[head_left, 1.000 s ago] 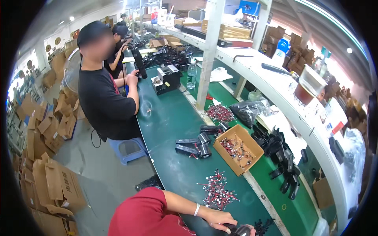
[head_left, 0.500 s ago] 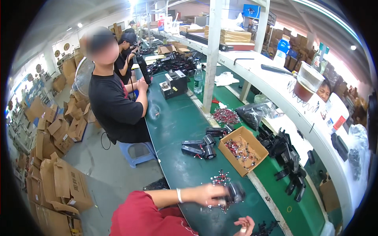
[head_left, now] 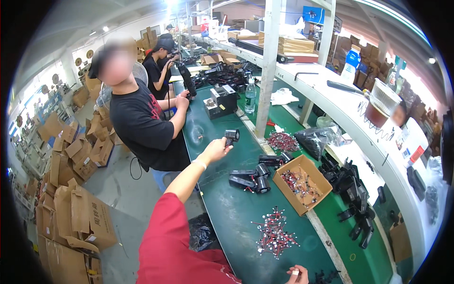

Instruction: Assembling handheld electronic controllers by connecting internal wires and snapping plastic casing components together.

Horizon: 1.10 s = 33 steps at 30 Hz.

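Note:
My left arm, in a red sleeve with a pale band at the wrist, reaches far over the green bench. My left hand is closed around a short black cylindrical device, holding it above the bench. At the lower edge, partly cut off, my right hand has its fingers loosely curled and apart; a pale patch shows on one finger. Nearest to it lies a pile of small red-and-black wire leads with white connectors. Several similar black devices rest on the bench beyond the pile.
A cardboard box of wire leads stands right of the devices. Black parts lie farther right, below a white shelf. A co-worker in black stands at the left bench edge, near a black boxy machine and a water bottle.
My left hand has carried the black device from over the wire pile, away from me and leftward, uncovering the pile. My right hand has sunk slightly at the lower edge. The view has shifted.

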Tool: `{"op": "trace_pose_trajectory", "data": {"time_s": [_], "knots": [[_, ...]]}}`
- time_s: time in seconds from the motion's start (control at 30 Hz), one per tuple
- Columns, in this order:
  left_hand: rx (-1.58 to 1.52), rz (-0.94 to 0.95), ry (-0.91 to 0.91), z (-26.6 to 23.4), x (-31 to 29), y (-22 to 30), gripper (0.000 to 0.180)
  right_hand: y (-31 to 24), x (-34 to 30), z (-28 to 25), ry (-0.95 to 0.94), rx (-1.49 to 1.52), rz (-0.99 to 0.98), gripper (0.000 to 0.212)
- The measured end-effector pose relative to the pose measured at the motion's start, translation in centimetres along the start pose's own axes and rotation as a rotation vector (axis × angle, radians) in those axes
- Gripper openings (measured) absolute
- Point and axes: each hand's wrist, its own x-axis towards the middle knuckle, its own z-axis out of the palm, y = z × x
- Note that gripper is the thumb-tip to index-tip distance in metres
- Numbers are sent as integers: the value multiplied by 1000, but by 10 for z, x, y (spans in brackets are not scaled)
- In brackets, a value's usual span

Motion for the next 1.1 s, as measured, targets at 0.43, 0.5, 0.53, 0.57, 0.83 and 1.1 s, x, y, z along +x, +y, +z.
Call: {"op": "trace_pose_trajectory", "data": {"time_s": [0.43, 0.5, 0.53, 0.57, 0.83, 1.1], "knots": [[239, 110, -307, 33, 31, -7, 33, 1, 8, -1, 75, -222, -81, 20], [231, 100, -325, 38, 33, -4, 32, 6, 8, -1, 75, -230, -58, 19], [219, 106, -283, 40, 32, -6, 33, 6, 8, -1, 85, -230, -52, 19], [206, 110, -242, 42, 29, -10, 34, 6, 8, -1, 83, -238, -65, 20], [246, 0, -150, 35, 24, -6, 43, 38, 10, 5, 148, -187, -179, 4], [5, -137, 286, 31, -56, 23, 72, 23, 5, 9, 188, -258, -258, 3]]}}
